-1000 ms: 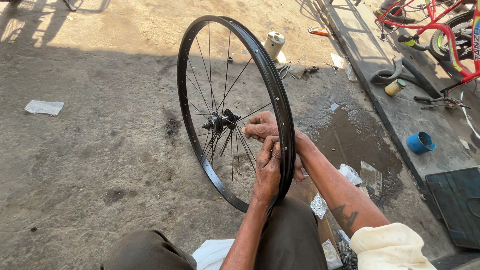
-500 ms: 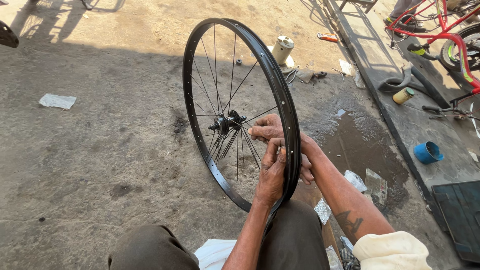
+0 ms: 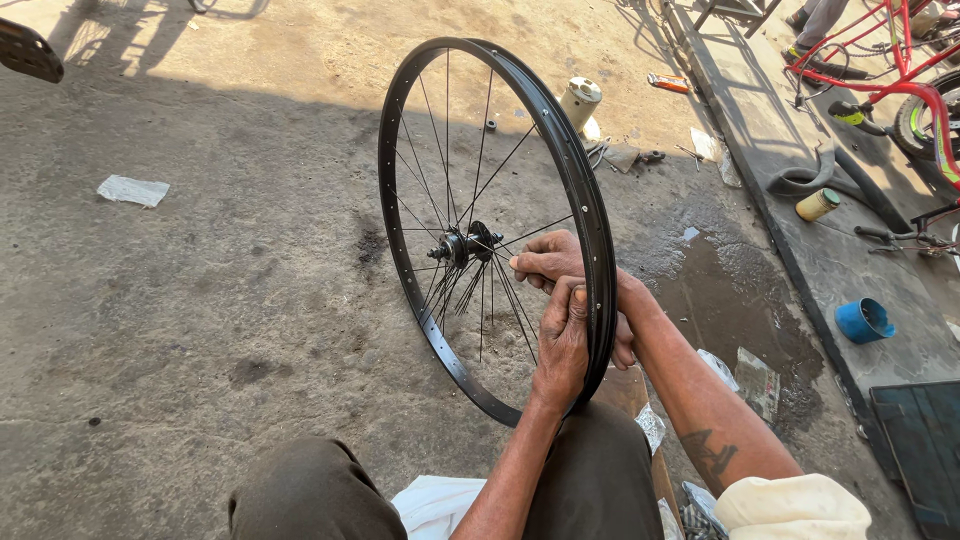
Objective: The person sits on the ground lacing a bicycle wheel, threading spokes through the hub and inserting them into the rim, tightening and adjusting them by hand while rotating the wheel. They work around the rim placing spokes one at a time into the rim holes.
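The rim (image 3: 590, 215) hides part of the right hand (image 3: 565, 265), and the left hand (image 3: 563, 345) covers the fingers behind it, so what they pinch cannot be told. The red bicycle (image 3: 900, 85) is cut off by the top and right edges, the dark tray (image 3: 925, 450) by the right and bottom edges, and the black object (image 3: 28, 50) by the left edge. The small parts (image 3: 625, 155) beside the can (image 3: 580, 100) are too small to identify.

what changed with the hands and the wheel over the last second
Very little. The left hand stays on the inner side of the black wheel rim, and the right hand keeps its fingers at the spokes near the hub. Nothing was picked up or released. The wheel remains upright; mostly the view shifted.
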